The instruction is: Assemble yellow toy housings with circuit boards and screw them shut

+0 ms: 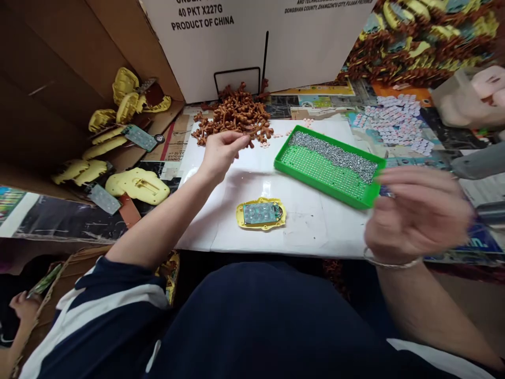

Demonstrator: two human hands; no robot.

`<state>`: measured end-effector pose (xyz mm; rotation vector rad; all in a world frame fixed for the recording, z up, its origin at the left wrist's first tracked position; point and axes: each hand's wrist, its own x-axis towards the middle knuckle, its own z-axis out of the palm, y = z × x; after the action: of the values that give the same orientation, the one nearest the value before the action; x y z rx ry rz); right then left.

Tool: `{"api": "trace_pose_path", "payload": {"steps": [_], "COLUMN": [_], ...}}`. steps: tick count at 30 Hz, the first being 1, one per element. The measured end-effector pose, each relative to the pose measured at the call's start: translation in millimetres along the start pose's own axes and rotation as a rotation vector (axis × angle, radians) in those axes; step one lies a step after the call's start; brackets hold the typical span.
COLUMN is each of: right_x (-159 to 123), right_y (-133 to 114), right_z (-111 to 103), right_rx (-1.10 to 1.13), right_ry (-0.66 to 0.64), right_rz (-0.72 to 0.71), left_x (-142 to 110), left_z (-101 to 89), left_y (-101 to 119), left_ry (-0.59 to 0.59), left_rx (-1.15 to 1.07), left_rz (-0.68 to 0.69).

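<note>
Pinched narrow, thumb against fingers, our left hand point(221, 155) is at the near edge of the brown parts point(239, 110); whether it holds a piece, we cannot tell.

Farthest left, low down, we see another person's hand point(27, 306). Above it, yellow shells point(138, 187) lie in and before an open carton point(158, 58), grey boards showing among them. Next come those brown parts, heaped on the white sheet point(213, 226) before a white box point(252, 47). Nearer to us lies the single shell point(240, 216), open side up, with a board point(258, 212) inside it. To its right, the green tray point(315, 185) sits at a slant, screws point(339, 152) banked along its far side. Our right hand point(414, 216) blurs by the tray's right end, fingers curled (a bracelet point(392, 261) rings the wrist), so we cannot tell its grip. Beyond it lie small pale pieces point(394, 123); a grey tool point(479, 162) juts in at the right edge.
</note>
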<state>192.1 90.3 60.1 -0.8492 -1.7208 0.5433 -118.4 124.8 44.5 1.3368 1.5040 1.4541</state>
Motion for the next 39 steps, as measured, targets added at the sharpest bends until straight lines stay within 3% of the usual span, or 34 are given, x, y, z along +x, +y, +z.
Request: {"api": "trace_pose_path", "payload": {"steps": [1, 2, 5, 7, 9, 11, 14, 17, 20, 26, 29, 36, 39], "right_x": [-3, -5, -9, -10, -9, -7, -5, -4, -6, -18, -28, -35, -31], "right_y": [-8, -14, -20, -18, -14, -12, -13, -16, -17, -12, -9, -9, -10], "right_z": [13, 27, 63, 75, 77, 72, 61, 51, 45, 43, 47, 53, 52], "right_rx": [-0.016, -0.03, 0.129, 0.292, 0.455, 0.586, 0.665, 0.661, 0.594, 0.322, 0.259, 0.118, -0.007], "right_ry": [0.064, 0.02, -0.185, -0.273, -0.316, -0.367, -0.496, -0.616, -0.691, -0.498, -0.495, -0.561, -0.595], "right_rz": [-0.112, -0.117, 0.195, 0.41, 0.578, 0.719, 0.829, 0.849, 0.851, 0.771, 0.736, 0.626, 0.473], "left_x": [-15, -29, -66, -83, -93, -97, -95, -89, -88, -107, -118, -124, -123], "left_z": [0.5, 1.7, 7.5, 10.4, 10.7, 8.3, 3.6, 2.6, 5.3, 6.6, 6.8, 10.9, 11.2], "left_y": [4, 7, 14, 15, 14, 11, 6, 1, -3, -13, -20, -28, -29], "left_ry": [-0.035, -0.066, -0.133, -0.158, -0.153, -0.153, -0.201, -0.259, -0.318, -0.427, -0.488, -0.414, -0.405], "left_rx": [-0.065, -0.109, -0.147, -0.105, 0.014, 0.17, 0.335, 0.43, 0.5, 0.514, 0.531, 0.501, 0.497], "left_rz": [-0.044, -0.074, -0.117, -0.064, 0.121, 0.396, 0.723, 0.832, 0.822, 0.662, 0.589, 0.614, 0.636]}}
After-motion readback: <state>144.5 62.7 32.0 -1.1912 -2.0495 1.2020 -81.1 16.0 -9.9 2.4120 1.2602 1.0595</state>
